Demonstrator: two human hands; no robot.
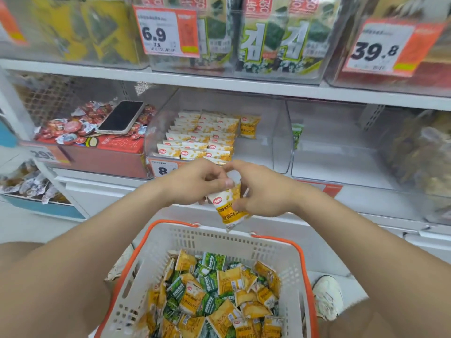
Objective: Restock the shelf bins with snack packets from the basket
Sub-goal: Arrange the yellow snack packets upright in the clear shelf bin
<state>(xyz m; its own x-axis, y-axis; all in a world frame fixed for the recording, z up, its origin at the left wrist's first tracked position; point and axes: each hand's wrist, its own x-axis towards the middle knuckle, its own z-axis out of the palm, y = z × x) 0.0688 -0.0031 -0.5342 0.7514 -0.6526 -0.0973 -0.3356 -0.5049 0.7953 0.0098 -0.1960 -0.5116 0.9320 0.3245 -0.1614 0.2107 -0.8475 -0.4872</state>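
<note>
Yellow-white snack packet (pixel 230 206), red logo, pinched upright by left hand (pixel 195 181) and right hand (pixel 258 189) fingers.

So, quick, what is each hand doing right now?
Left hand: closed, pinching the yellow snack packet near its top.
Right hand: closed, gripping the same packet from the other side.

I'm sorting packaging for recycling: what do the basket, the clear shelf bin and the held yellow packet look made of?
Basket: moulded plastic, matte white with orange rim; perforated walls suggest it.
Shelf bin: clear rigid plastic, perhaps acrylic; stacked packets show through.
Yellow packet: glossy printed film, probably plastic; creased surface.
</note>
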